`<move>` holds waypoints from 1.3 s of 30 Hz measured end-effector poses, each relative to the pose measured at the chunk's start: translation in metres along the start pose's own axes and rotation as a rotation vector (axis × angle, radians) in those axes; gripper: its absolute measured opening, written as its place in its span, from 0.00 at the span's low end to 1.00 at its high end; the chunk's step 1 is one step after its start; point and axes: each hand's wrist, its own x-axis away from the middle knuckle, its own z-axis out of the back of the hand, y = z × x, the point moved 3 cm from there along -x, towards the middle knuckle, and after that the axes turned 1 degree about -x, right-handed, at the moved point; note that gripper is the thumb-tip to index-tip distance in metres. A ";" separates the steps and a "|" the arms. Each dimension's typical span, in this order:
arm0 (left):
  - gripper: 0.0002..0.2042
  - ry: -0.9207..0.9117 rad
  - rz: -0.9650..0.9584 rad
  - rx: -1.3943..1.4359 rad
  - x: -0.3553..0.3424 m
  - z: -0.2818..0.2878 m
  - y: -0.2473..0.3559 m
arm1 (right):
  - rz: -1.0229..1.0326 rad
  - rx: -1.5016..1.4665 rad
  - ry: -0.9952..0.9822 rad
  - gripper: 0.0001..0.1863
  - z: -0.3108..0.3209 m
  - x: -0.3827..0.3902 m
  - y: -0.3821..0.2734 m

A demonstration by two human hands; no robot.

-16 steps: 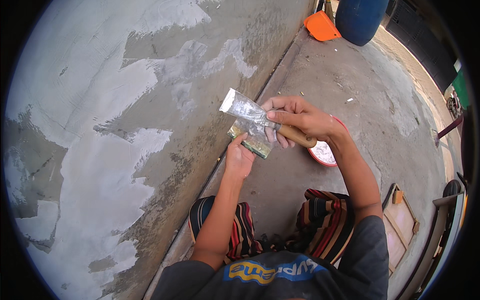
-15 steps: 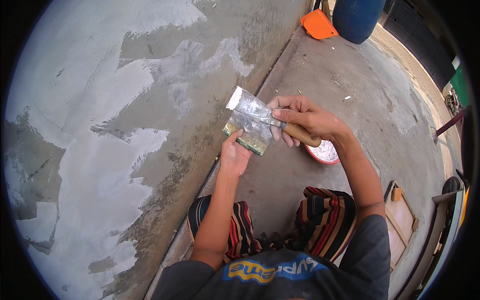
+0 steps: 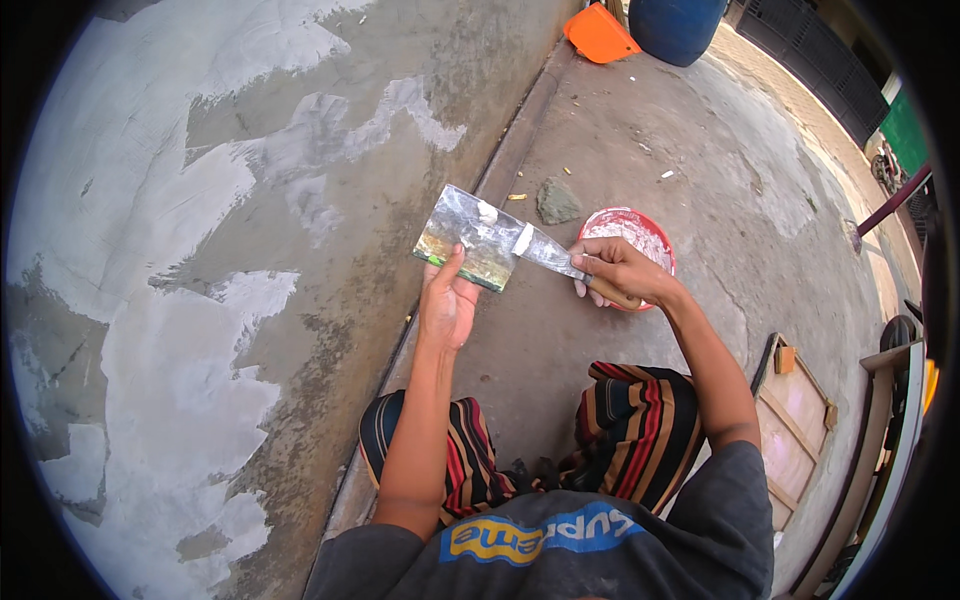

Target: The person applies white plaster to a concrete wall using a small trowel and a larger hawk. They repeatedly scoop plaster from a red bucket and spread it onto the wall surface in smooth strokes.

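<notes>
My left hand (image 3: 450,305) is closed on a flat rectangular plate (image 3: 455,233), its thumb on top near the greenish lower edge. A small dab of white paste (image 3: 487,213) sits on the plate. My right hand (image 3: 625,270) grips the wooden handle of a putty knife (image 3: 557,255). White paste coats the tip of its blade, which is at the right edge of the plate; whether it touches, I cannot tell. Just beyond my right hand stands a red bowl (image 3: 672,250) with white paste inside, partly hidden by the hand.
On the left rises a grey wall (image 3: 330,260) with rough white patches. A grey lump (image 3: 558,201) lies on the concrete floor beyond the plate. Farther off are an orange dustpan (image 3: 600,33) and a blue barrel (image 3: 675,25). A wooden-framed panel (image 3: 795,430) lies at the right.
The putty knife has moved right, from lying across the plate to its right edge. A dab of white paste now shows on the plate. More of the red bowl is visible.
</notes>
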 end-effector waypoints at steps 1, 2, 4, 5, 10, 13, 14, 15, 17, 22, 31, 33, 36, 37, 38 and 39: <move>0.20 0.008 -0.007 0.000 -0.001 0.001 -0.001 | 0.007 0.002 -0.002 0.13 0.001 -0.001 0.001; 0.20 0.015 -0.014 0.000 -0.002 0.001 -0.002 | 0.006 -0.013 -0.008 0.13 0.002 0.000 0.002; 0.19 0.046 0.004 0.003 -0.004 0.004 -0.003 | 0.009 -0.042 -0.019 0.14 0.005 0.001 0.002; 0.19 0.070 0.029 0.007 -0.005 0.008 -0.004 | 0.036 -0.043 0.022 0.14 0.006 0.002 0.001; 0.16 0.197 0.198 0.020 -0.006 0.018 -0.016 | 0.194 0.144 0.305 0.18 0.004 0.011 -0.003; 0.14 0.222 0.316 0.037 0.000 0.003 -0.016 | 0.546 0.557 0.477 0.22 -0.002 0.019 -0.016; 0.13 0.206 0.351 0.032 0.003 -0.005 -0.014 | 0.640 0.708 0.516 0.28 -0.002 0.020 -0.018; 0.12 0.190 0.385 0.026 0.004 -0.009 -0.016 | 0.681 0.760 0.510 0.29 -0.005 0.021 -0.019; 0.11 0.184 0.418 0.078 0.004 -0.009 -0.019 | 0.768 0.859 0.502 0.30 -0.013 0.022 -0.024; 0.10 0.131 0.410 0.152 0.009 -0.011 -0.019 | 0.809 0.943 0.512 0.33 -0.024 0.017 -0.024; 0.09 0.241 0.319 0.155 0.014 -0.021 -0.023 | 0.815 1.077 0.541 0.34 -0.025 0.019 -0.016; 0.10 0.203 0.299 0.152 0.013 -0.018 -0.024 | 0.806 1.095 0.536 0.34 -0.023 0.020 -0.012; 0.15 -0.057 0.329 0.196 -0.001 0.032 -0.031 | 0.769 1.266 0.492 0.33 -0.023 0.025 -0.009; 0.16 -0.069 0.308 0.171 -0.002 0.033 -0.027 | 0.746 1.282 0.438 0.33 -0.022 0.026 -0.003; 0.16 0.030 0.251 0.087 0.002 0.007 -0.012 | 0.713 1.299 0.390 0.34 -0.021 0.027 0.008; 0.17 0.135 0.183 -0.003 0.006 -0.004 0.000 | 0.692 1.309 0.337 0.34 -0.023 0.026 0.013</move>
